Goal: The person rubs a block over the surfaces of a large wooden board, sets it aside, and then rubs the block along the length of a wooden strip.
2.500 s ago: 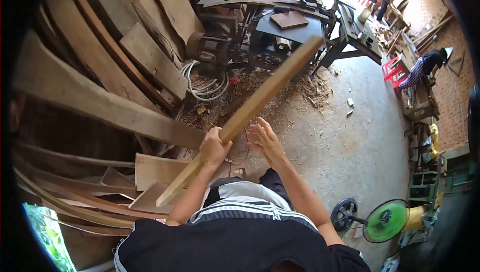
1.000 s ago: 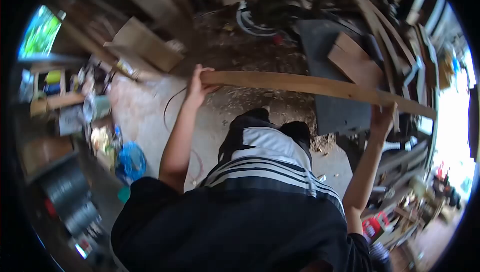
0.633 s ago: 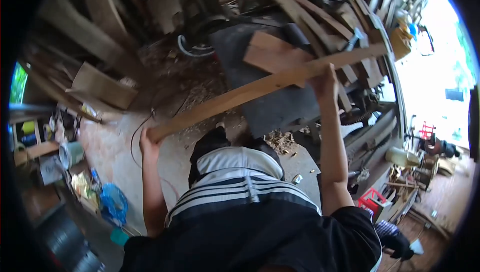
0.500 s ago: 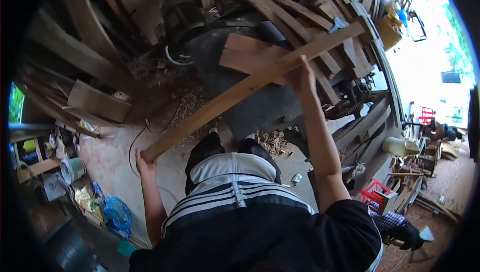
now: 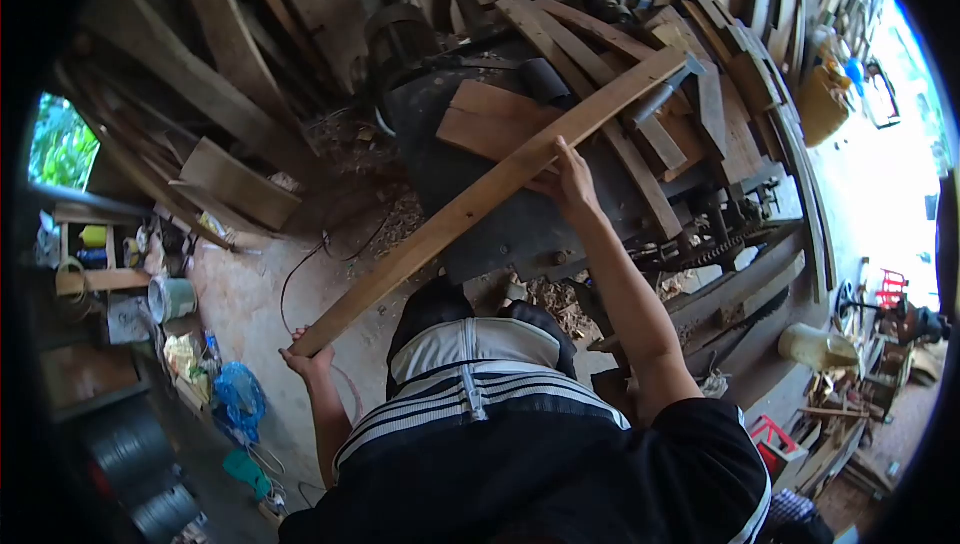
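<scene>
A long wooden plank (image 5: 470, 212) slants across the view, from low on the left to high on the right. My left hand (image 5: 308, 354) is closed around its lower end. Farther up, my right hand (image 5: 568, 182) grips the plank from beneath, with the thumb along its near edge. Beneath the upper half lies a dark machine table (image 5: 420, 144) with a reddish-brown board (image 5: 490, 116) on it. Close to the plank's far end is a hammer (image 5: 660, 94), lying on stacked wood.
Loose wooden strips (image 5: 610, 129) are piled on the right of the machine table. Tall boards (image 5: 230, 34) lean at the back left. Wood shavings (image 5: 560, 306) litter the floor near my feet. A white-grey bucket (image 5: 172, 299) and a blue plastic bag (image 5: 238, 399) stand at the left.
The plank has shifted a little, its far end moving left and its near end lower and to the right. Both hands still hold it. The hammer shows more fully now.
</scene>
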